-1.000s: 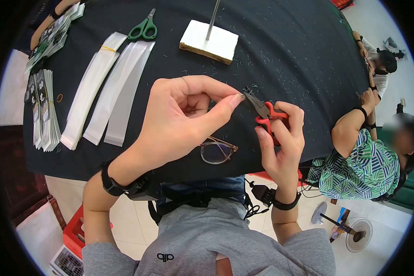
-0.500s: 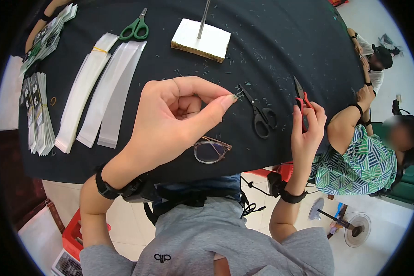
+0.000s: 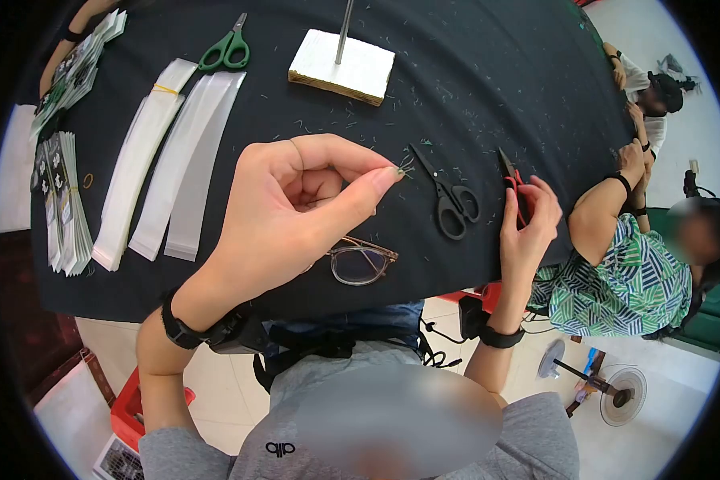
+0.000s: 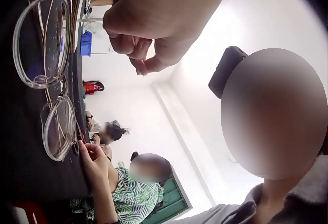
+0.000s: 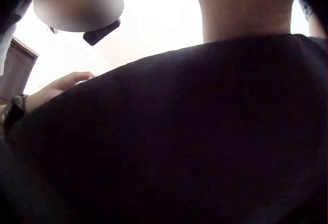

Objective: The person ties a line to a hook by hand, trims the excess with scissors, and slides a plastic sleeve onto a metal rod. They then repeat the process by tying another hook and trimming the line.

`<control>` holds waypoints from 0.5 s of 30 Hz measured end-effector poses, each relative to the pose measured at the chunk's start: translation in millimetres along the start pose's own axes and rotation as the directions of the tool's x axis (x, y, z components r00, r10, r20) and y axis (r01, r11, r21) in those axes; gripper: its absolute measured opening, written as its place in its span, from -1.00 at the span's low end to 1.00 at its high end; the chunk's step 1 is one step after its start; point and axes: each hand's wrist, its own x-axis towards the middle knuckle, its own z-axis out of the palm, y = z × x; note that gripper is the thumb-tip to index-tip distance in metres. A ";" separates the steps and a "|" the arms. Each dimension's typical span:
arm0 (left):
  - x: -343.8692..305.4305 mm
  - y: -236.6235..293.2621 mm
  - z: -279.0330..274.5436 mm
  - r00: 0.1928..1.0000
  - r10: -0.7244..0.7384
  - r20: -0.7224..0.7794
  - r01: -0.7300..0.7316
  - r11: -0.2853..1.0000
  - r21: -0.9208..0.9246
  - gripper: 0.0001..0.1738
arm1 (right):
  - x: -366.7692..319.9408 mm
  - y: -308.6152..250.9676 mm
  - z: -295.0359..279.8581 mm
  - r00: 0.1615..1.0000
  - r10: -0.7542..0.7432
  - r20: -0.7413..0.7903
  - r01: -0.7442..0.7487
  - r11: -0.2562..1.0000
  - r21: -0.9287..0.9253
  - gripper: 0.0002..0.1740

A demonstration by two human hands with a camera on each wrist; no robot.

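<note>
My left hand pinches a small tuft of thin greenish strands between thumb and forefinger, above the black-covered table. In the left wrist view this hand is seen from below. My right hand is low at the table's right, thumb and fingers on either side of the red-handled pliers. Their dark jaws point away from me. Black scissors lie between the two hands. A pair of glasses rests below my left hand. Dark cloth fills most of the right wrist view, hiding the right fingers.
Clear plastic sleeves and printed card packs lie at the left, with green scissors farther back. A white block holds an upright metal rod. Small clippings dot the black cloth. Other people sit at the right edge.
The pliers have moved right, away from the left hand's fingertips, and down towards the cloth with my right hand. The black scissors came into full sight. My left hand keeps its pinch.
</note>
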 end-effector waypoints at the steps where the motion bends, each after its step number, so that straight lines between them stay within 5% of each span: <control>1: 0.1 0.0 0.3 1.000 0.003 -0.001 -0.003 1.000 -0.016 -0.84 | 0.9 -6.0 -2.5 0.999 0.001 -0.040 -0.003 0.999 -0.043 -0.83; 3: -0.2 0.1 0.4 1.000 0.003 -0.003 -0.003 0.999 -0.032 -0.84 | 2.7 -19.7 -9.0 0.997 0.001 -0.076 -0.007 0.996 -0.086 -0.83; 6: 0.6 -1.0 2.2 1.000 -0.004 -0.002 0.004 1.000 -0.005 -0.85 | -1.8 -43.1 -20.7 0.965 -0.124 0.230 0.083 0.980 0.182 -0.72; 9: 1.8 -4.6 7.7 0.995 0.075 -0.063 -0.081 0.991 -0.105 -0.83 | -10.1 -62.4 -21.8 0.922 -0.120 0.368 0.074 0.988 0.137 -0.65; 15: 2.9 -4.7 6.3 0.996 0.062 -0.064 -0.069 0.990 -0.124 -0.83 | -18.9 -71.1 -15.3 0.939 -0.042 0.341 0.034 0.999 0.029 -0.74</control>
